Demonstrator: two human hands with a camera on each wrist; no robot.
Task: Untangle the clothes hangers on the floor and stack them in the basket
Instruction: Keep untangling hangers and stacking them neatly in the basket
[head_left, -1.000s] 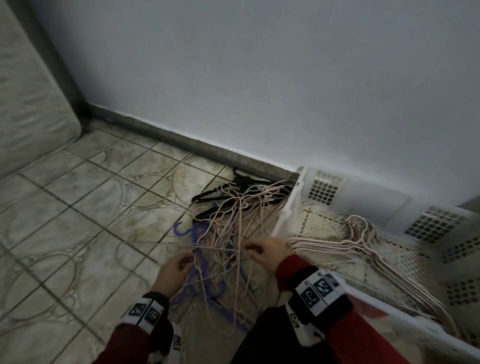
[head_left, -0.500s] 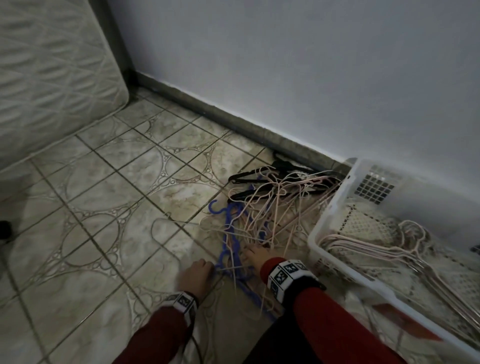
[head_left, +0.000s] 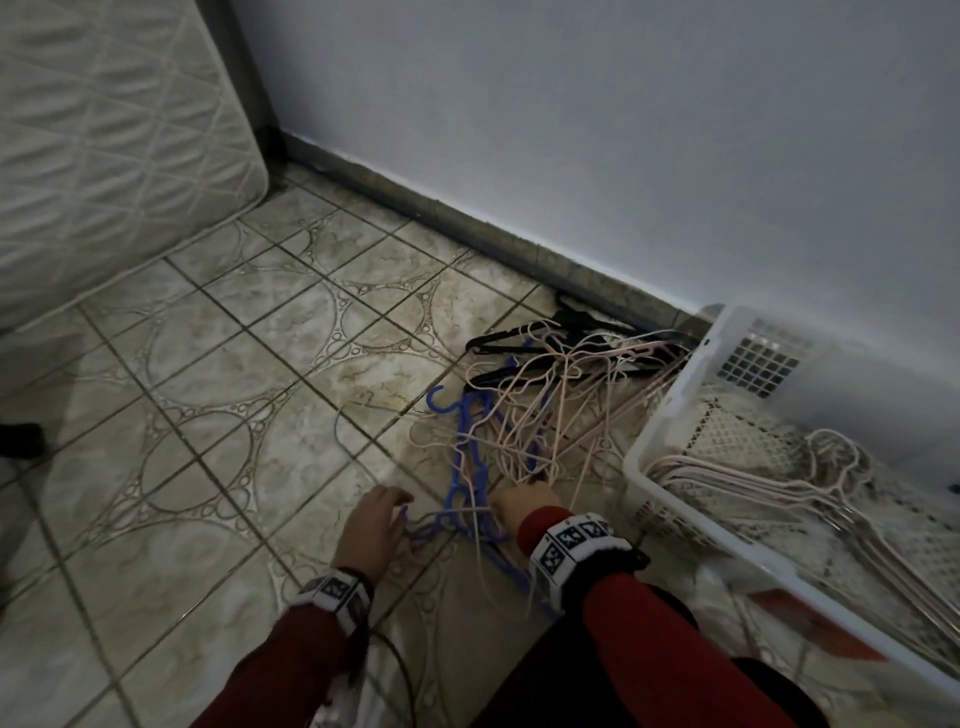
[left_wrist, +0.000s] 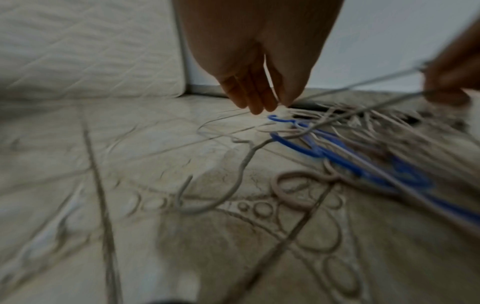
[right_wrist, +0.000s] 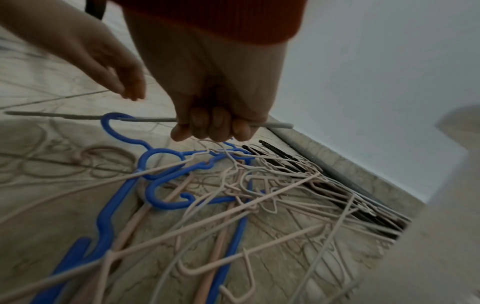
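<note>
Change: my right hand (right_wrist: 215, 123) is now gripping a thin pale pink wire hanger (right_wrist: 272, 124); my left hand (left_wrist: 255, 90), fingers relaxed and holding nothing, is moving lower beside it.
Meaning: one hanger is starting to separate.
Pile: tangled hangers (head_left: 561, 410) are lying on the tiled floor (head_left: 218, 395) beside the white plastic basket (head_left: 670, 426).
Obstacle: a blue plastic hanger (right_wrist: 158, 164) is crossing it.

Tangled on beige floor tiles (head_left: 218, 364) patterned with ring and arc motifs and dark grout: pale pink hangers (head_left: 561, 415), blue hangers (head_left: 470, 457), black hangers (head_left: 498, 340). White lattice basket (head_left: 670, 431) with more pale pink hangers (head_left: 769, 483). Red sleeves (head_left: 639, 634), black-and-white wristbands (head_left: 571, 540), off-white quilted mattress (head_left: 104, 145), pale grey-blue wall (head_left: 571, 130).
</note>
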